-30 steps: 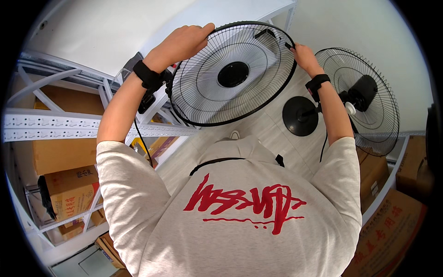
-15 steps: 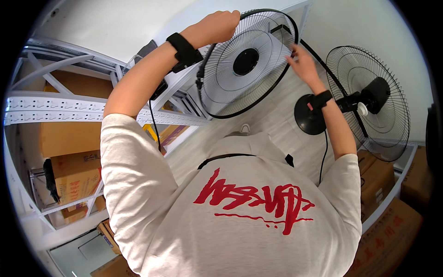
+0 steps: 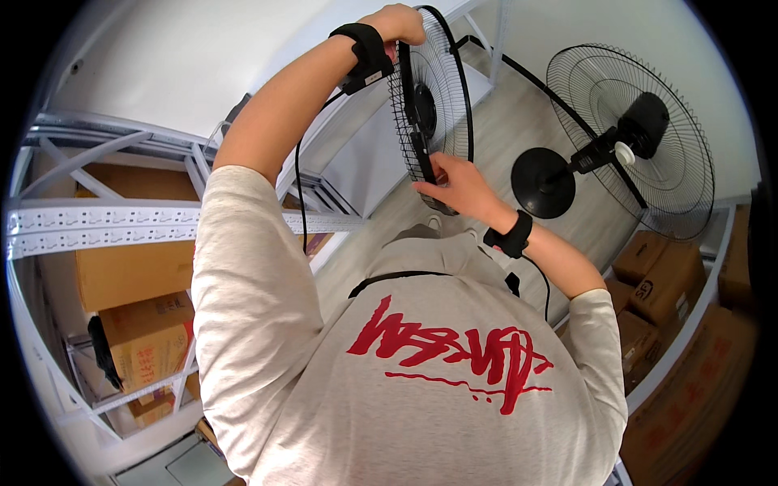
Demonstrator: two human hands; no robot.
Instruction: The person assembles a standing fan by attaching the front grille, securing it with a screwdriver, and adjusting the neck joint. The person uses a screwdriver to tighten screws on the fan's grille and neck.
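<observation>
I hold a round black wire fan guard (image 3: pixel 444 93) up in front of me, turned almost edge-on. My left hand (image 3: pixel 397 21) grips its top rim, and my right hand (image 3: pixel 455 185) grips its lower rim. Both wrists wear black bands with thin cables running down. To the right stands a black pedestal fan (image 3: pixel 644 121) with its rear wire guard and motor showing and no front guard on it. Its round base (image 3: pixel 541 183) rests on the pale wooden floor.
White metal shelving (image 3: pixel 105 219) runs along the left, with brown cardboard boxes (image 3: pixel 134 271) on it. More cardboard boxes (image 3: pixel 664 283) are stacked on low shelves at the right. A white wall lies beyond the guard.
The guard has swung from facing me to nearly edge-on and risen. My left hand went up with its top rim; my right hand shifted from the right rim down to the lower rim.
</observation>
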